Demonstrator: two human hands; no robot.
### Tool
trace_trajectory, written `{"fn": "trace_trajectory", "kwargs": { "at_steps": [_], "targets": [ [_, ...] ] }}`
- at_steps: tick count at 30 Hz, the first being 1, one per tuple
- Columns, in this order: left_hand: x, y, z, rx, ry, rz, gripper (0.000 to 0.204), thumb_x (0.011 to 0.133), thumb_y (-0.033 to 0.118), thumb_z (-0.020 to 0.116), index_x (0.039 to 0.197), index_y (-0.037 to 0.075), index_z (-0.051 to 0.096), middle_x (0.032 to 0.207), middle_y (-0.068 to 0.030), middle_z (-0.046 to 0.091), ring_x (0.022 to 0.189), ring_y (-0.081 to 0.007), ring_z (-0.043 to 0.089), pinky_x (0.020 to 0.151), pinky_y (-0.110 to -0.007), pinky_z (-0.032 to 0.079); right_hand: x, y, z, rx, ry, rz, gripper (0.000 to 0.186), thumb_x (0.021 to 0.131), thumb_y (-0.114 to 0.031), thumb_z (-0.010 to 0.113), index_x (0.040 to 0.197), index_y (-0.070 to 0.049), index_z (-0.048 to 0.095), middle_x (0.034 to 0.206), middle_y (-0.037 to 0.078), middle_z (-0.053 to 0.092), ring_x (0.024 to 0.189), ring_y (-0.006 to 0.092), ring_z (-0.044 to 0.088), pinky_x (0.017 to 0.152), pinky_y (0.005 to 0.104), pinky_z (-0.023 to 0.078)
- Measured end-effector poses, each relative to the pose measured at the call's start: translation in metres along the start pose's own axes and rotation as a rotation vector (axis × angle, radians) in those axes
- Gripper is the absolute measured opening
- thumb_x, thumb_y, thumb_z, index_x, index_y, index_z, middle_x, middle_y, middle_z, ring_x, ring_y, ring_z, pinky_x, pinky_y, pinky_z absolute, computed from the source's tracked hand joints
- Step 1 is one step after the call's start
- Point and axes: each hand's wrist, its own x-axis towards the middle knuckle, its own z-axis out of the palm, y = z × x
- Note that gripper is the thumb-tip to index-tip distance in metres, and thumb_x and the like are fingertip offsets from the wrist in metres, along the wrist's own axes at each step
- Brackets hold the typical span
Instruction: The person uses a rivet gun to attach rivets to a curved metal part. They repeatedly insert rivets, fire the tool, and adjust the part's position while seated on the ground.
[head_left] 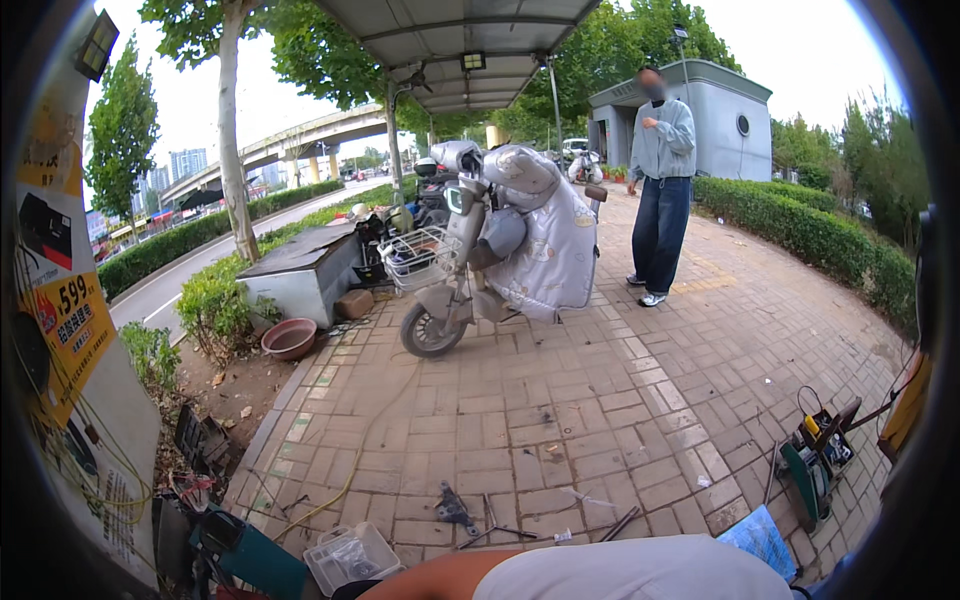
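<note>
Along the lower edge lies one of my arms, with a white sleeve [640, 570] and a bare forearm [430, 582] pointing left. Something black, which I cannot make out, shows at its lower left end. Neither of my hands is in view, so what they touch or hold is hidden. Beside the forearm stands a clear plastic box [350, 558] with small items inside. On the paving just beyond are a dark metal bracket [455, 508], a T-shaped or crossed metal tool [492, 525] and a short dark rod [620, 523].
An electric scooter [465, 250] with a padded cover stands ahead, and a person [662, 190] is to its right. A green case [250, 555] lies lower left, a green toolbox [810, 470] and blue sheet [760, 540] lower right. A basin [288, 340] sits beside the bushes.
</note>
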Motion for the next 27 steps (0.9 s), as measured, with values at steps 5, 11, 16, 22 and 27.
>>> {"fn": "trace_trajectory", "kwargs": {
  "at_steps": [5,11,16,22,27],
  "targets": [
    [-0.006,-0.007,0.033,-0.177,-0.040,-0.092,0.054,0.108,0.036,0.037,0.142,-0.005,0.046,0.142,-0.0210,0.050,0.129,-0.0361,0.050,0.109,-0.048,0.043,-0.020,-0.040,-0.073,-0.100,0.105,-0.054,0.034,0.082,-0.037,0.072,0.105,-0.011,0.067,0.116,0.009,0.064,0.109,0.0317,0.060,0.092,0.0489,0.047],
    [-0.018,-0.003,0.052,-0.305,0.015,-0.104,0.053,0.109,0.037,0.037,0.137,-0.006,0.051,0.132,-0.0205,0.057,0.122,-0.0340,0.056,0.103,-0.045,0.047,-0.005,-0.106,-0.109,-0.138,0.281,-0.195,0.044,0.081,-0.040,0.076,0.111,-0.009,0.066,0.120,0.011,0.064,0.111,0.0340,0.059,0.093,0.0501,0.048],
    [-0.023,-0.006,0.036,-0.419,0.089,-0.076,0.053,0.109,0.038,0.037,0.132,-0.006,0.055,0.125,-0.0201,0.063,0.115,-0.0323,0.061,0.099,-0.043,0.051,0.017,-0.122,-0.083,-0.110,0.700,-0.658,0.038,0.090,-0.042,0.069,0.112,-0.012,0.068,0.121,0.010,0.066,0.109,0.0305,0.061,0.094,0.0462,0.048],
    [-0.035,0.035,-0.033,-0.652,-0.180,0.045,0.051,0.109,0.040,0.037,0.106,-0.003,0.064,0.081,-0.0106,0.060,0.077,-0.0215,0.060,0.073,-0.035,0.052,-0.018,-0.015,-0.092,-0.226,0.280,0.122,0.028,0.089,-0.036,0.063,0.101,-0.011,0.067,0.103,0.009,0.065,0.100,0.0297,0.061,0.086,0.0443,0.044],
    [-0.038,0.062,-0.082,-0.384,-0.200,0.159,0.033,0.105,0.027,0.052,0.078,0.008,0.051,0.068,-0.0045,0.049,0.064,-0.0147,0.050,0.060,-0.027,0.042,-0.041,-0.018,-0.098,-0.146,0.157,0.055,0.029,0.086,-0.037,0.068,0.095,-0.009,0.067,0.100,0.012,0.065,0.100,0.0334,0.062,0.085,0.0463,0.049]
  ]
}}
